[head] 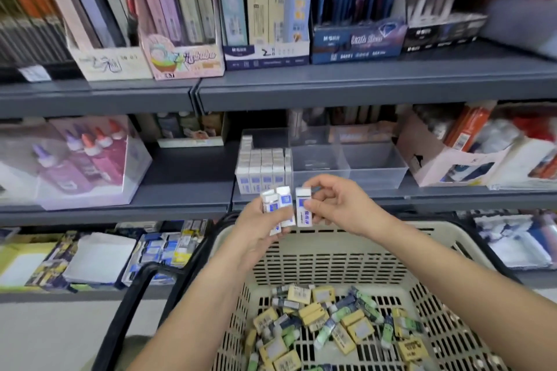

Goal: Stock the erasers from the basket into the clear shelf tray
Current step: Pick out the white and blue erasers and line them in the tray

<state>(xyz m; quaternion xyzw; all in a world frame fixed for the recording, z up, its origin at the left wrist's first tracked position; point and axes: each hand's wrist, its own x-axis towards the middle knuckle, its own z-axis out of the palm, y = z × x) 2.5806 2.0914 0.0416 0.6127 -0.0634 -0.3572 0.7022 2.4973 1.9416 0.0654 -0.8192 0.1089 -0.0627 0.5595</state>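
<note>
A small white block eraser with a blue label (303,208) stands upright in the pinch of the person's right hand (337,205), thumb in front and curled fingers behind. It is just beside, at its 9 o'clock, a fan of at least 2 matching white erasers (278,203) gripped in the curled fingers of the left hand (259,229). Both hands hover over the far rim of the cream slotted plastic basket (331,259), where loose yellow- and green-wrapped erasers (325,319) lie jumbled on the floor at 6 o'clock.

At 12 o'clock from the hands, near but not touching, sits the clear plastic divided shelf tray (373,178). Its left compartment is packed with upright rows of white blue-labelled erasers (262,169); the compartments toward 3 o'clock show only clear plastic as far as the blur allows.

The step in hand looks like sorting the held erasers before placing them. To do it well, each eraser should likely go in upright with its label facing front, matching the rows already stocked. It should be lowered straight down, 1 at a time from the right hand, so the standing rows do not topple. The left hand can serve as the magazine, feeding the next piece across.

The tray rests on a grey metal shelf (180,190); at 9 o'clock along it stands a clear box of purple and pink glue bottles (87,156), and at 12 o'clock above, cardboard display boxes of boxed stationery (265,51) line the upper shelf.
</note>
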